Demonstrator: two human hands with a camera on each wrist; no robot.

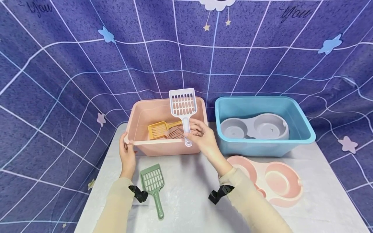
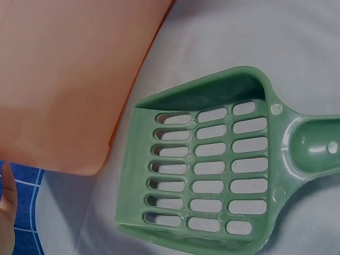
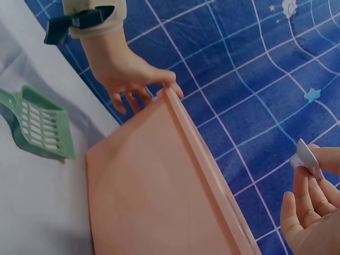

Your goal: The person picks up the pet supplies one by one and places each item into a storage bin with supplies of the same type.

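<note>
A white slotted scoop (image 1: 185, 121) is held upright by its handle in my right hand (image 1: 204, 137), above the front rim of the pink bin (image 1: 166, 147). In the right wrist view, my right hand (image 3: 316, 212) pinches the scoop's handle (image 3: 307, 155). My left hand (image 1: 127, 158) grips the bin's left front corner, also seen in the right wrist view with the left hand (image 3: 127, 71) at the rim. Inside the bin lie a yellow scoop (image 1: 158, 130) and a pinkish scoop (image 1: 175, 133). The green scoop (image 1: 152, 181) rests on the table near my left forearm.
To the right stands a blue bin (image 1: 262, 147) holding a grey double bowl (image 1: 250, 124). In front of it a pink double bowl (image 1: 262, 173) lies on the white-covered table (image 1: 186, 194), partly behind my right forearm. A blue patterned curtain (image 1: 186, 58) hangs behind the bins.
</note>
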